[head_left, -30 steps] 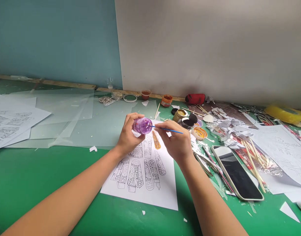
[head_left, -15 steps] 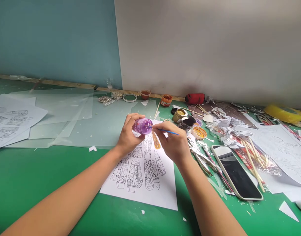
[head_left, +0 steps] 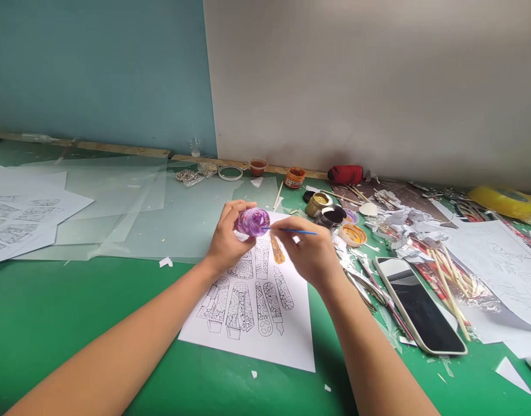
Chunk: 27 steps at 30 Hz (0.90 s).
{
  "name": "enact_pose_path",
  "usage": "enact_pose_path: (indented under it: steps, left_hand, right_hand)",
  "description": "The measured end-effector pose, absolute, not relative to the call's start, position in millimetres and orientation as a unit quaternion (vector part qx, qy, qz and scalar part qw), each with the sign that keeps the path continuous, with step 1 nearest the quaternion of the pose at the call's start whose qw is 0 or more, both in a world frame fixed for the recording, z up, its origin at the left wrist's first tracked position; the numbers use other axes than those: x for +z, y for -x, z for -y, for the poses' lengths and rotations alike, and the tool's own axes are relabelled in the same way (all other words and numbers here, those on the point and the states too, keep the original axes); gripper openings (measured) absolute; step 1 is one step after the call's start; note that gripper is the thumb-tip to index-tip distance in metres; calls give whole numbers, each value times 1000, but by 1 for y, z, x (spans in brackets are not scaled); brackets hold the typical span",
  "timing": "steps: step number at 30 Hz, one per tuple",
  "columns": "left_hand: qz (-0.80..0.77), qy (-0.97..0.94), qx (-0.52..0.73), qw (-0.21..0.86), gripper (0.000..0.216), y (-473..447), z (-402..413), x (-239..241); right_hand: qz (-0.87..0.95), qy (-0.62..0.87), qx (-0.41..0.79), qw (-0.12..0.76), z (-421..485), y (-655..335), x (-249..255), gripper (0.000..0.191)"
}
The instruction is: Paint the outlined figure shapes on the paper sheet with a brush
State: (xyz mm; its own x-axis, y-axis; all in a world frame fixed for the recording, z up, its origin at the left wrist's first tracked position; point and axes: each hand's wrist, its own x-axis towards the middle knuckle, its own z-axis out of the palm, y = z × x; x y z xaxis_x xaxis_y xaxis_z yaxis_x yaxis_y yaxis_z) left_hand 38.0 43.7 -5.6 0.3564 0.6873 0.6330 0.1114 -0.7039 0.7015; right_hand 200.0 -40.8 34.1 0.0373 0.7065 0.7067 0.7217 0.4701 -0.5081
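Observation:
My left hand (head_left: 230, 237) is closed round a small clear jar of purple paint (head_left: 253, 222), tilted so that its mouth faces right and toward me. Between the fingertips of my right hand (head_left: 308, 245) is a thin blue paintbrush (head_left: 300, 231), its tip at the jar's mouth. Below both hands lies a white sheet (head_left: 291, 341) printed with black outlined, patterned shapes. One shape (head_left: 277, 249) near the top of the sheet is coloured orange-gold. My left hand covers part of the sheet's upper left.
Open paint pots, gold (head_left: 319, 202), black (head_left: 331, 217) and orange (head_left: 295, 177), stand beyond my right hand. A phone (head_left: 419, 306), scissors, wooden sticks (head_left: 449, 283) and crumpled paper (head_left: 415, 228) lie to the right. Clear sheets (head_left: 148, 231) and printed papers (head_left: 31, 214) lie left.
The brush tip has shifted slightly down and left at the jar's mouth, and the jar has turned a little. The whole view has moved slightly.

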Motion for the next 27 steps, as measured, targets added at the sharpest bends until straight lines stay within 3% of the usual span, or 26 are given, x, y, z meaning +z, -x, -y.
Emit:
enact_pose_path:
  steps: [27]
  left_hand:
    - [-255, -776, 503, 283, 64, -39, -44, -6]
  right_hand:
    - [718, 516, -31, 467, 42, -200, 36, 18]
